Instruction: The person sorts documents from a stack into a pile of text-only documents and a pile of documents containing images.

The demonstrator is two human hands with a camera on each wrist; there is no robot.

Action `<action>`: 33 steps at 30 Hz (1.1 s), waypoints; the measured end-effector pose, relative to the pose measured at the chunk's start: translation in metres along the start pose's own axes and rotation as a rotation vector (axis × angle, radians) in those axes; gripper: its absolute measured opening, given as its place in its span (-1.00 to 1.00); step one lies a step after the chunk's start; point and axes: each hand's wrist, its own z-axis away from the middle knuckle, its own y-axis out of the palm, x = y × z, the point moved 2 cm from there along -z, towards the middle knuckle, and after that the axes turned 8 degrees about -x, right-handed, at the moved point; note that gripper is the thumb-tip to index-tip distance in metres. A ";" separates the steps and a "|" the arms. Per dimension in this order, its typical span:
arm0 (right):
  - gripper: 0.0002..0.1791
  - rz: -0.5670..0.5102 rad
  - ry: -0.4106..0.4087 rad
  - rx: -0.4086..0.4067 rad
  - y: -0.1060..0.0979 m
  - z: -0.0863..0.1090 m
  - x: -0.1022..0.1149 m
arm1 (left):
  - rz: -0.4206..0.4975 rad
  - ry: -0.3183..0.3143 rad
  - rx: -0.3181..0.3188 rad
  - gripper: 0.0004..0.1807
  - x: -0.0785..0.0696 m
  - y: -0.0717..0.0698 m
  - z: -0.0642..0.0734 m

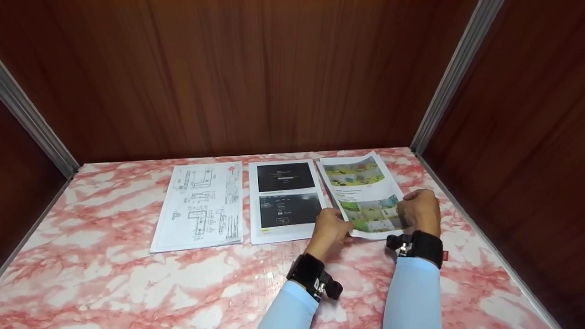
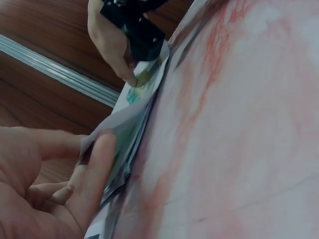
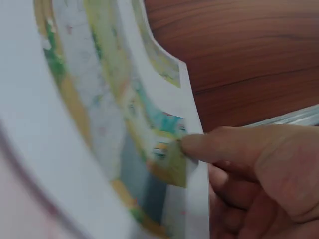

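Toward the right edge of the table, colour-printed sheets lie just beyond my fingers, long axis running at the back edge; left fingers pinch the near-left corner, right fingers, nearer that right edge, pinch their right side, and thin white paper's curving!

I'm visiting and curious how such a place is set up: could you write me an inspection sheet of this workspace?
Surface: red-and-white marbled table.
Job's things: colour-picture sheets, right; dark-picture sheets, middle; line-drawing sheets, left.
Clutter: nothing seen.
Hands: left hand pinches paper near the colour-picture sheets' lower left corner; right hand pinches paper at their right edge.
Cables: nothing seen.
Surroundings: brown wood-grain walls, metal corner posts.
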 end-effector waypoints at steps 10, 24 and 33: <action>-0.42 0.043 -0.001 0.257 -0.006 -0.003 -0.008 | -0.166 0.115 -0.047 -0.95 -0.003 -0.011 -0.002; -0.56 -0.063 -0.045 0.309 -0.011 0.000 -0.006 | -0.293 0.209 -0.200 -0.86 -0.005 -0.022 -0.006; -0.56 -0.178 -0.102 0.267 -0.010 0.000 0.012 | -0.260 0.248 -0.246 -0.82 -0.013 -0.046 -0.009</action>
